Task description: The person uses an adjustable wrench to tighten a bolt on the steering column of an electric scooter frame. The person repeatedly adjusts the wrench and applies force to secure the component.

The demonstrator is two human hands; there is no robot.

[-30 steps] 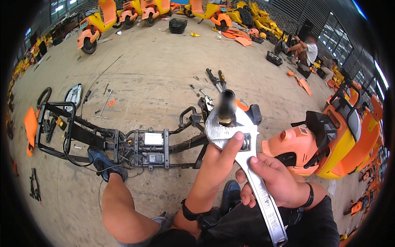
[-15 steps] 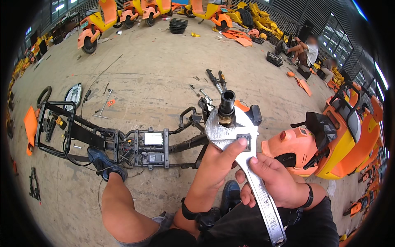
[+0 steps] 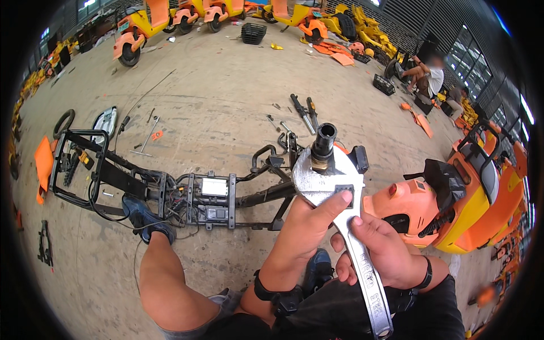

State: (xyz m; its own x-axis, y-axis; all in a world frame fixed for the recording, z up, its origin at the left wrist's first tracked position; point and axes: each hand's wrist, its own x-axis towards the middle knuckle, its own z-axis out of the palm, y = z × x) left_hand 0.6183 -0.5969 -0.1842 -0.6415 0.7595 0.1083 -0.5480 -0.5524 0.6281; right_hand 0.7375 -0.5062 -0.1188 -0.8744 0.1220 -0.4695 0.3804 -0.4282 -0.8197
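One stripped black scooter frame [image 3: 187, 195] lies across the concrete floor [image 3: 215, 96], its long axis running nine to three o'clock. One large silver adjustable wrench [image 3: 340, 209] sits at centre, head at twelve, handle toward five, jaws around one black steering tube [image 3: 324, 141]. The left hand [image 3: 309, 226] and right hand [image 3: 377, 252] both grip the wrench, fingers closed.

Open air above steering tube [image 3: 323, 141] & to its left over bare concrete floor [image 3: 215, 96]. Right side tight: orange body panel [image 3: 413, 207] just beside. Black frame [image 3: 170, 192] blocks low-left.
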